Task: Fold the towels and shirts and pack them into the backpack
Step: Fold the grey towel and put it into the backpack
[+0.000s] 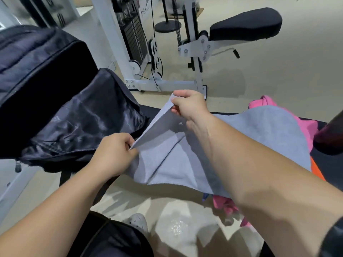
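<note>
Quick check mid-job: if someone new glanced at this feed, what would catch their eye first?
First the grey towel at centre, one edge lifted and pinched by the left hand nearer the camera and the right hand farther off. Just left of it sits the big black backpack, and pink cloth shows past the towel at the right.

Our left hand [113,153], at centre-left of the frame, pinches one corner of the grey towel [185,164]; our right hand [189,106], higher at centre, pinches another; both forearms extended.
</note>
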A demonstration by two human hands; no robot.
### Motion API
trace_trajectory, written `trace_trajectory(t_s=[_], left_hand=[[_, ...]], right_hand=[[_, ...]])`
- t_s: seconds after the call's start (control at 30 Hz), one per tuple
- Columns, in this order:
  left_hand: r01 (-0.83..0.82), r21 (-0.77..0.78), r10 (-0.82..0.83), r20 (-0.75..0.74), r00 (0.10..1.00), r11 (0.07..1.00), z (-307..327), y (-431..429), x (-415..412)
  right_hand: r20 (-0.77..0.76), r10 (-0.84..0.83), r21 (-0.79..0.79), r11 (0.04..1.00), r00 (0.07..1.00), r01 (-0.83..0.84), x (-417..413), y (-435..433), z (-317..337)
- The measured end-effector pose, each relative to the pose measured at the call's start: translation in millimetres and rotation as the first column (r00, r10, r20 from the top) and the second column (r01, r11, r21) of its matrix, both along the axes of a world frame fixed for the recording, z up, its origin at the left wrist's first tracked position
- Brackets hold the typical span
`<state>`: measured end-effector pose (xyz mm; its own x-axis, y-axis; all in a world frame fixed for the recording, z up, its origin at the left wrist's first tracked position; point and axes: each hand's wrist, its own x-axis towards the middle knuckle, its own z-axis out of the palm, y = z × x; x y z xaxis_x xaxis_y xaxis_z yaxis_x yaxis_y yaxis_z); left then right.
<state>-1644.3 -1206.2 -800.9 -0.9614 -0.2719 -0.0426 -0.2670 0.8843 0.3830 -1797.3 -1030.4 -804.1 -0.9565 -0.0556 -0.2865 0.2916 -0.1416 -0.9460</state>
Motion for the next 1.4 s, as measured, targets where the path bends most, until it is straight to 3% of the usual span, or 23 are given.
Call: trace_trajectory(t_s=[0.23,0.4,0.63,0.77,0.97,1.27,1.4], left_hand=[[-0.035,0.016,0.038,-0.223,0.974,0.999,27,-1,4],[-0.011,0.144,0.034,-0.16,0.986,0.989,23,28,0],[0.116,0.437,-0.136,0.016,0.991,0.892,4,106,-15],[0.207,0.458,-0.261,0.057,0.964,0.865,-10,155,-24],[0.243,0.561,-0.418,0.205,0.885,0.791,-30,207,-23],[0.241,0.689,-0.414,0.094,0.906,0.683,-11,245,-23],[0.258,0.732,-0.435,0.058,0.899,0.631,-13,277,-26]], right_hand=[[-0.056,0.179,-0.084,0.979,0.982,-0.183,-8,-31,12],[-0.064,0.281,0.066,0.959,0.957,-0.277,-18,-6,16],[-0.028,0.221,0.272,0.94,0.975,-0.206,-21,78,12],[-0.034,0.179,0.43,0.891,0.983,-0.148,-18,126,10],[-0.029,0.081,0.512,0.857,0.996,-0.055,-9,173,-2],[-0.12,0.11,0.482,0.875,0.987,-0.039,-13,211,14],[-0.158,0.1,0.553,0.833,0.982,0.004,-12,239,31]])
